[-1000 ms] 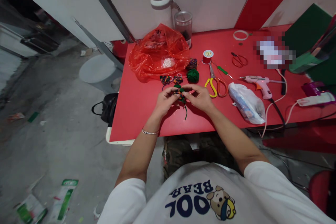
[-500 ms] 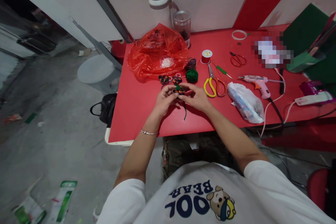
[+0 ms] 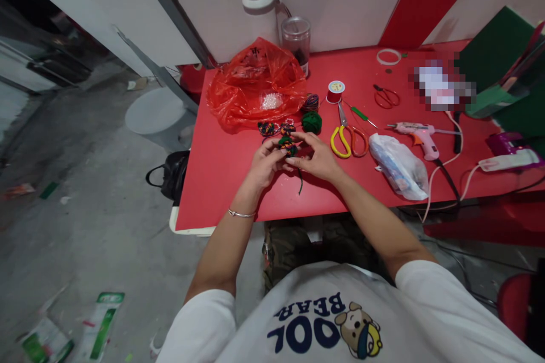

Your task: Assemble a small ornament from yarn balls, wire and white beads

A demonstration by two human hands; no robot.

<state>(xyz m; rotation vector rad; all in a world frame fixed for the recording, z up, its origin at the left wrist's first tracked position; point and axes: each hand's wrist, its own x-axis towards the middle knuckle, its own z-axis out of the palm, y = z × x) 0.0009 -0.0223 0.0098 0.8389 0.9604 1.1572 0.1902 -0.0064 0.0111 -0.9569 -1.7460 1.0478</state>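
Note:
My left hand and my right hand meet over the red table, fingers pinched on a small multicoloured woven cord piece. A dark green cord tail hangs from it onto the table. Just beyond my hands lie more small woven pieces and a green ball of cord. A thin bracelet sits on my left wrist.
A red plastic bag with white beads lies at the back left. Yellow and orange scissors, a red thread spool, small red scissors, a pink glue gun and a clear plastic bag lie to the right. A black bag sits on the floor.
My hands have turned the woven piece slightly and lifted it a little toward the far side; the fingers have shifted their grip.

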